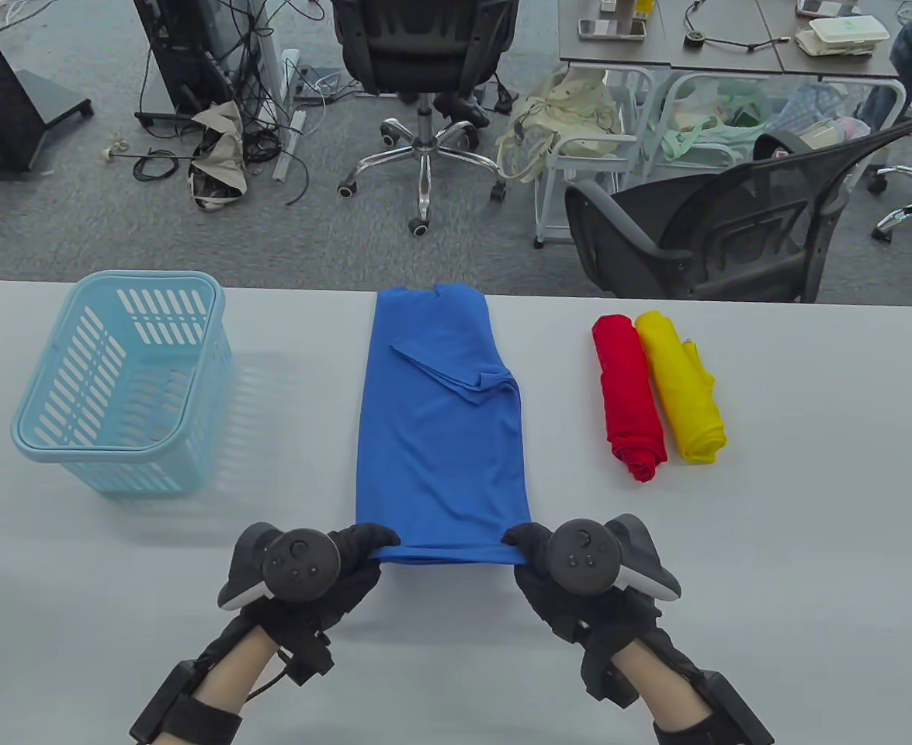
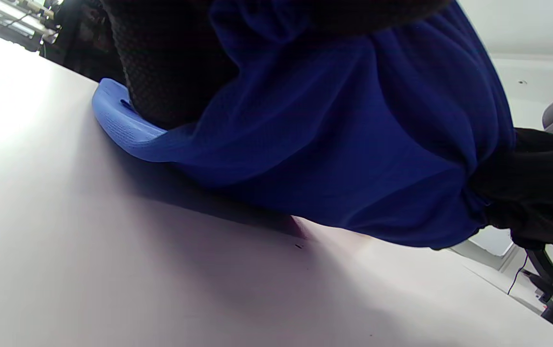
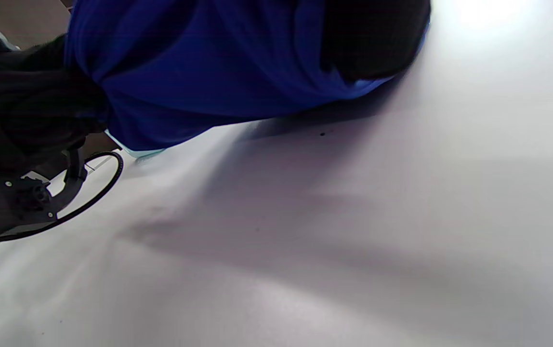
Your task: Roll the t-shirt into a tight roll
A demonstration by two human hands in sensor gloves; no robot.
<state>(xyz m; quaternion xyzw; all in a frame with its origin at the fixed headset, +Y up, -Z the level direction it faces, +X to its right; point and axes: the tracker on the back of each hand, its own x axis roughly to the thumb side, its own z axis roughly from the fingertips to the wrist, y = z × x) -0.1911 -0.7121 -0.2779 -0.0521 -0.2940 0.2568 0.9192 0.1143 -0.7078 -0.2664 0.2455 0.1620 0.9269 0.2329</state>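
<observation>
Pinching hands (image 1: 448,559) on folded, soft blue t-shirt (image 1: 440,419)

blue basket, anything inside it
The blue basket looks empty: through its open top only its slatted walls and floor show. The inner face of its near wall is hidden from the table view.

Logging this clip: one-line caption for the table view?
Both gloved hands, left hand and right hand, pinch the blue t-shirt's near hem.
</observation>
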